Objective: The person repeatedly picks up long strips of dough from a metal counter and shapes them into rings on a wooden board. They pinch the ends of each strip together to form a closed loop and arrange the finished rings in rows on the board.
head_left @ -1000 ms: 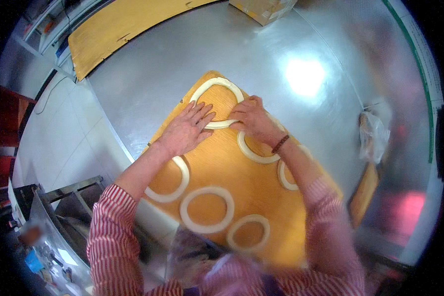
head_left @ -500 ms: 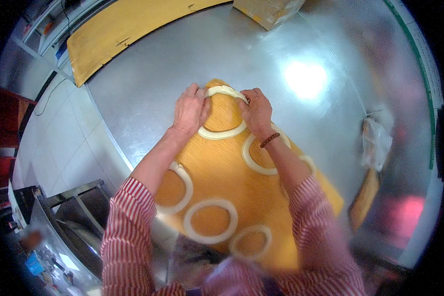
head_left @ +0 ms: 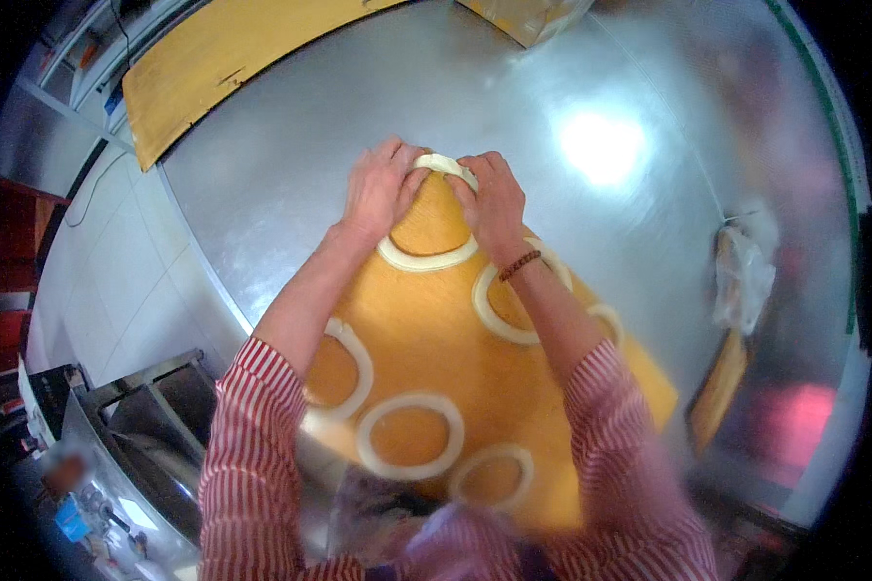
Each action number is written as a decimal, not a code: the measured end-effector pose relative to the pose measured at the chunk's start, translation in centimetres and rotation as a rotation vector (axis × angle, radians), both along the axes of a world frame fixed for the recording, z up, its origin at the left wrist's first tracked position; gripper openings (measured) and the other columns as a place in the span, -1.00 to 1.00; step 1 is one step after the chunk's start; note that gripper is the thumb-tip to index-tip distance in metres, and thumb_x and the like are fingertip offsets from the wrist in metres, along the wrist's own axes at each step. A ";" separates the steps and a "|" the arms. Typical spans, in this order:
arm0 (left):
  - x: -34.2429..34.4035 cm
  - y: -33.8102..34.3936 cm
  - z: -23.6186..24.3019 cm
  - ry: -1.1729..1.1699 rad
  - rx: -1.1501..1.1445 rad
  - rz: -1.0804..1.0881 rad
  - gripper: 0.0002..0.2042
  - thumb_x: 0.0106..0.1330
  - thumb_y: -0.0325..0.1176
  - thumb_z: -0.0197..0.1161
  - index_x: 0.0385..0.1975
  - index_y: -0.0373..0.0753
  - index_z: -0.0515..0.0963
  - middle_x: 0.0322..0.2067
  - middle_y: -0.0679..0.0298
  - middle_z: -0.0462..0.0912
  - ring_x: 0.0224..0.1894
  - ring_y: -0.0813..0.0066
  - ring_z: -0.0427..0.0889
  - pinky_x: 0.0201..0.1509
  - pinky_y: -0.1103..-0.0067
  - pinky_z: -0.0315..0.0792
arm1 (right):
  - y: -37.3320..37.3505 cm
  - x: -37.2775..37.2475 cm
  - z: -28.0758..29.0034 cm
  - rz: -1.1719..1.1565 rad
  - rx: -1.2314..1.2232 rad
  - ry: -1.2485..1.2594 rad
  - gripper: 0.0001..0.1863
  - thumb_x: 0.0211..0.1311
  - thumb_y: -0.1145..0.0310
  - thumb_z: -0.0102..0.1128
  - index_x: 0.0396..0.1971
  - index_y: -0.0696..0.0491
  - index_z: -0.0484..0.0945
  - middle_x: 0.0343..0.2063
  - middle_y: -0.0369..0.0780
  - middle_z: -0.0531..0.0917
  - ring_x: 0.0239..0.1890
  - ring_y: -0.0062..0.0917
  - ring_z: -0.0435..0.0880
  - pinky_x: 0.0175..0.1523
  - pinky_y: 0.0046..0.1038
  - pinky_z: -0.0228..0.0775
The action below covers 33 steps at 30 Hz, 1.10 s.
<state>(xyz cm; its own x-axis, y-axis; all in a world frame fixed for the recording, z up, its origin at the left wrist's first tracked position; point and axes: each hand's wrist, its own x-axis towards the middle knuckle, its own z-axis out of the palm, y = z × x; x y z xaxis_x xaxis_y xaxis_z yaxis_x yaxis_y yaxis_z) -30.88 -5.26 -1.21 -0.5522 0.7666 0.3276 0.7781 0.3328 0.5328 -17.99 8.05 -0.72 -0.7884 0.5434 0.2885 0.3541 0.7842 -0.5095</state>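
A pale dough ring (head_left: 428, 262) lies at the far corner of a yellow-brown wooden board (head_left: 446, 339). My left hand (head_left: 383, 189) grips the far left part of this ring, fingers curled over it. Opposite, my right hand (head_left: 495, 201) closes on the far right part, with its thumb on the inner side. Between my hands a short stretch of dough shows, and the near arc rests on the wood. Several more rings are spread over the board: one ring (head_left: 488, 310) partly behind my right wrist, another ring (head_left: 363, 368) beside my left forearm, and one (head_left: 458, 431) nearer me.
Under the board is a shiny metal table (head_left: 291, 165). A long yellow board (head_left: 252, 58) lies along its far left edge, and a cardboard box (head_left: 528, 17) stands at the back. On the right are a clear plastic bag (head_left: 743, 281) and a wooden piece (head_left: 720, 387).
Both hands have moved slightly farther away and closer together along the far arc of the dough ring. The other rings lie as before.
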 end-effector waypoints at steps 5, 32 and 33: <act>-0.3 -0.4 -0.2 -0.073 -0.011 0.051 -0.68 0.23 -0.29 0.32 -0.02 -0.17 0.57 -0.14 0.16 0.55 -0.06 0.09 0.54 0.01 0.29 0.43 | 0.4 -0.1 -0.8 -0.029 -0.087 -0.074 -0.58 0.06 0.32 0.35 -0.03 0.02 0.59 -0.03 -0.18 0.57 0.01 -0.25 0.57 0.09 -0.28 0.46; 9.8 -16.6 5.2 -0.184 0.197 -0.113 -0.77 0.22 -0.47 0.22 -0.12 -0.24 0.61 -0.06 0.07 0.60 0.01 0.10 0.58 0.06 0.26 0.47 | -4.0 7.2 4.2 0.031 -0.059 -0.104 -0.58 0.16 0.13 0.33 -0.08 0.10 0.61 -0.24 -0.04 0.64 -0.15 -0.17 0.63 -0.07 -0.20 0.48; 11.4 -18.2 6.2 -0.219 0.187 -0.109 -0.78 0.22 -0.47 0.23 -0.13 -0.25 0.61 -0.09 0.05 0.61 -0.02 0.08 0.60 0.01 0.27 0.49 | -4.7 8.8 5.3 0.085 -0.123 -0.072 -0.57 0.15 0.09 0.31 -0.08 0.06 0.60 -0.23 -0.05 0.63 -0.12 -0.14 0.62 -0.05 -0.16 0.48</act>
